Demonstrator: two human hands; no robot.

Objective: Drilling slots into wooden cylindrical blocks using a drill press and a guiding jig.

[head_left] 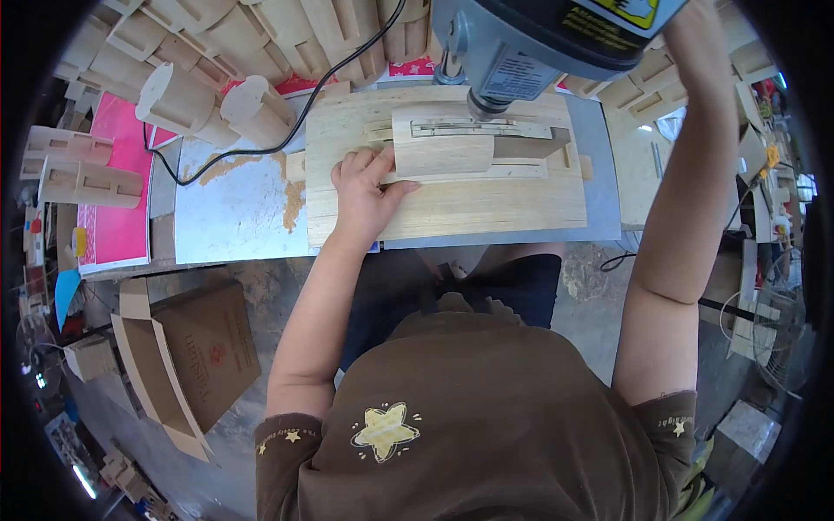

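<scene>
A pale, rounded wooden block (441, 157) with a long narrow slot along its far side lies in a flat wooden jig board (486, 205). My left hand (365, 187) is closed at the block's left end, its fingers curled there and its thumb stretched along the board. Directly above the slot hangs the chuck (488, 106) of a grey-blue drill press (526, 61); whether its bit touches the wood is hidden. My right arm reaches up beside the machine. Only part of my right hand (692, 22) shows at the top edge, its fingers out of sight.
Many slotted wooden cylinders (252, 39) are stacked at the back, and several stand at the left on a pink sheet (113, 227). A black cable (306, 104) crosses the table. Sawdust (294, 204) lies left of the board. An open cardboard box (204, 356) sits on the floor.
</scene>
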